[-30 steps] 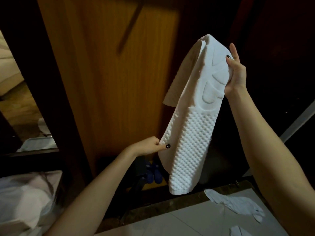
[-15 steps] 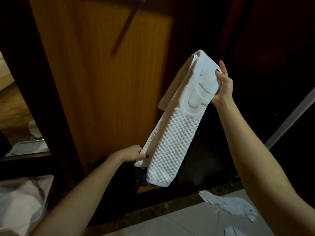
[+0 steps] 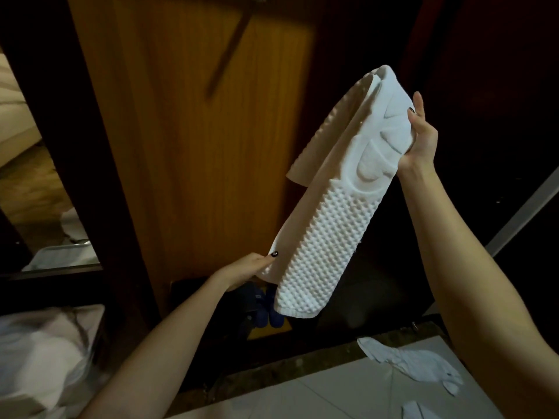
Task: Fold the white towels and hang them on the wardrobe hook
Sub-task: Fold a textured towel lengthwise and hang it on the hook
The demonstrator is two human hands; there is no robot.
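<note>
White towel (image 3: 326, 225), waffle-textured over its lower length and smooth with a raised pattern near the top, folded into a long narrow strip and held slantwise in the air, top end up to the right, bottom end down to the left. Doubled over at the top, with a shorter flap hanging on the far side. Gripped at the upper end by the right hand (image 3: 423, 140): dark-nailed thumb laid on the near face, one finger straight up along the edge, the rest wrapped behind the cloth and out of sight. Pinched at the lower left edge by the left hand (image 3: 246, 267): dark-nailed thumb pressed on the front, other fingers tucked behind, hidden. Bottom hem hanging free just below that pinch. Behind the towel, an orange-brown wooden wardrobe door (image 3: 187, 131), near, contact impossible to judge. Beneath the hem, in the dark wardrobe base, a pair of blue slippers (image 3: 273, 316). Down on the pale tiled floor (image 3: 302, 397), crumpled white cloth (image 3: 414, 361) at right, well apart from the towel. At lower left, a pale blurred bundle (image 3: 45, 358), too soft to identify.
</note>
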